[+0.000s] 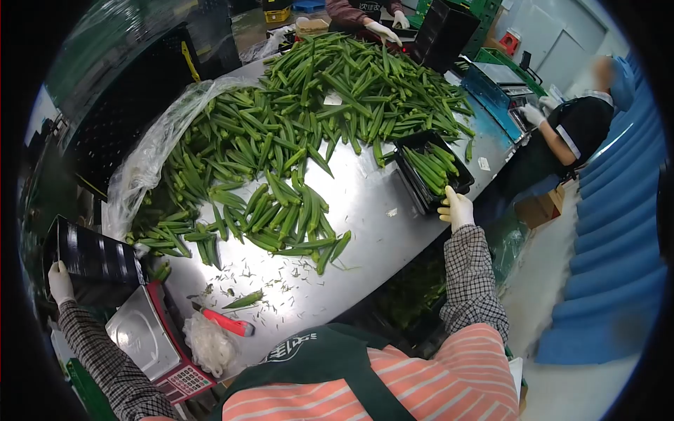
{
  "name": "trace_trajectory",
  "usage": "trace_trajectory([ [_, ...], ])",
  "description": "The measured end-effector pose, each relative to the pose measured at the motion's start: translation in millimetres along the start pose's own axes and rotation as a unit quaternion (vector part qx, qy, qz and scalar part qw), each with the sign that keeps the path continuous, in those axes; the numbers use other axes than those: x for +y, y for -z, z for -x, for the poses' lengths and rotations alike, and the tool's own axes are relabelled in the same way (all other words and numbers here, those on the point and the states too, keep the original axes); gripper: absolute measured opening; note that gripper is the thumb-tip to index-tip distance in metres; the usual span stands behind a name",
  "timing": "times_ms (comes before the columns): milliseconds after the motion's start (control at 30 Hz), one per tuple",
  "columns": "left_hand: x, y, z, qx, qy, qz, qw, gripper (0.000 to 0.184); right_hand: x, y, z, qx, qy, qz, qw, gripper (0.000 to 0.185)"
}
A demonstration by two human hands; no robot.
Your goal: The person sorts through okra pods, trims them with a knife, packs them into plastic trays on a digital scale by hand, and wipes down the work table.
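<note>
My gloved left hand (pixel 61 282) is closed on the outer edge of a tall stack of black trays (pixel 98 263), beside the scale at the far left. At the right, my gloved right hand (pixel 458 209) is at the near corner of a black tray (pixel 415 184) holding okra pods (pixel 430 165). Its fingers are bent against the rim, and the tray appears to sit on other black trays. A big heap of loose okra (pixel 316 91) covers the back of the metal table (pixel 358 210), with a smaller pile (pixel 284 214) nearer me.
A red-framed scale (pixel 147 333), a crumpled plastic bag (pixel 209 344) and a red-handled knife (pixel 228 321) lie near me, among okra trimmings. Clear film (pixel 151 158) edges the heap. Co-workers stand at the far side (pixel 361 14) and at the right (pixel 579 126) by a blue scale (pixel 495 98).
</note>
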State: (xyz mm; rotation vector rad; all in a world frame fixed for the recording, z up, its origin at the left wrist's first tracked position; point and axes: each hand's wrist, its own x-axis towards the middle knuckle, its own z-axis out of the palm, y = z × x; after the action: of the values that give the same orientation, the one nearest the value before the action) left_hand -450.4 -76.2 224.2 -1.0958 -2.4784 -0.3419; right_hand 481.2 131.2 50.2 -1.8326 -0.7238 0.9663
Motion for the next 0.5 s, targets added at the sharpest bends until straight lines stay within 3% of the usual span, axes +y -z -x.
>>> trace_trajectory([
  [33, 2, 8, -5, -0.057, 0.008, 0.026, 0.998, 0.029, 0, 2, 2, 0.003, 0.004, -0.012, 1.0, 0.041],
  [67, -18, -4, -14, 0.01, -0.037, 0.075, 0.996, 0.028, 1, 3, 5, 0.003, 0.008, -0.023, 1.0, 0.04],
  [133, 15, 30, -11, -0.046, -0.011, 0.014, 0.999, 0.035, 7, 11, 5, 0.022, 0.034, -0.039, 0.998, 0.038],
  [200, -3, 29, -17, -0.003, -0.036, 0.174, 0.984, 0.042, 12, 21, 11, 0.032, 0.086, -0.065, 0.994, 0.027],
  [233, 28, 57, 0, 0.089, 0.036, 0.031, 0.995, 0.052, 12, 23, 18, 0.062, 0.14, -0.049, 0.987, 0.024],
  [267, 40, 81, 13, 0.144, 0.051, -0.033, 0.988, 0.06, 10, 22, 28, 0.095, 0.196, -0.039, 0.975, 0.022],
  [300, 56, 104, 34, 0.211, 0.071, -0.005, 0.975, 0.066, 4, 19, 44, 0.093, 0.214, -0.028, 0.972, 0.021],
  [367, 65, 137, 85, 0.243, 0.016, -0.044, 0.969, 0.053, 7, 8, 62, 0.053, 0.255, 0.012, 0.965, 0.018],
  [467, 102, 150, 184, 0.27, 0.042, 0.015, 0.962, 0.029, 13, -46, 100, -0.093, 0.274, 0.067, 0.955, 0.009],
  [500, 117, 142, 217, 0.231, 0.057, 0.047, 0.97, 0.024, 22, -68, 112, -0.151, 0.265, 0.087, 0.949, 0.006],
])
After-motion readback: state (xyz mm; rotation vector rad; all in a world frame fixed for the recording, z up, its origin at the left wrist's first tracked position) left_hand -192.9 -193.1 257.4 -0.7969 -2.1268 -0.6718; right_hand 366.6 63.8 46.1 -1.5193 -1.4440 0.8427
